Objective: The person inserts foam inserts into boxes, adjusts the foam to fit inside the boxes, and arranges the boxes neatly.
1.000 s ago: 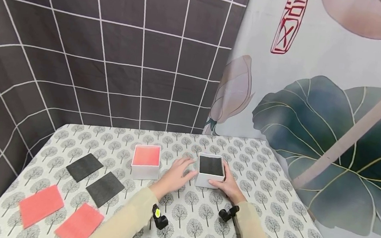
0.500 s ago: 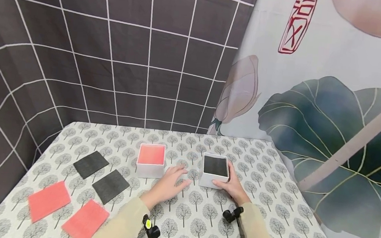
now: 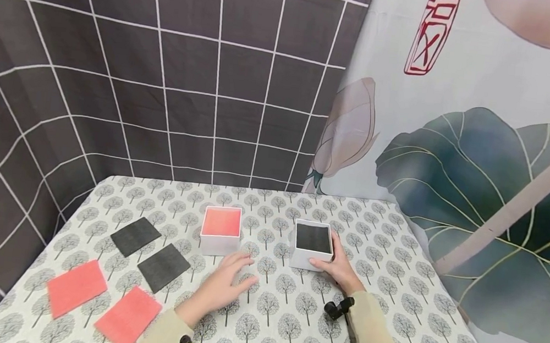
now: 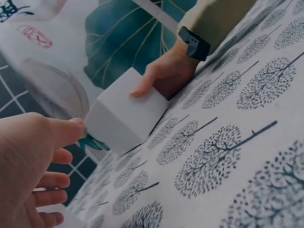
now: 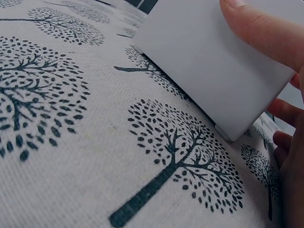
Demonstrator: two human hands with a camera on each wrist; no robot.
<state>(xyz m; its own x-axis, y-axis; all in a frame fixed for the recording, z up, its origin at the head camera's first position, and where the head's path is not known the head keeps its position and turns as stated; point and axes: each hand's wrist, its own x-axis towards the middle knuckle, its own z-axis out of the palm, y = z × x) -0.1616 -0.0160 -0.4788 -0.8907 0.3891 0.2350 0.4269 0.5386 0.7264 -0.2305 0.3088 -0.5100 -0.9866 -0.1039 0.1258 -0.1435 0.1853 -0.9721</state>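
One change catches my eye: the left hand [image 3: 223, 285], close beside the black-filled box [image 3: 302, 258] a second ago, is now farther from it, off to its near left, fingers loosely extended, holding nothing. The right hand [image 3: 339, 267] keeps its grip on that box, thumb on the near wall, fingers around the right side, and the box stays standing on the tabletop [image 3: 264, 333]. Left of it is the red-filled box [image 3: 220, 246], unmoved; farther left lie two black squares [image 3: 136, 236], with two red squares [image 3: 77, 288] just nearer, likewise unmoved.
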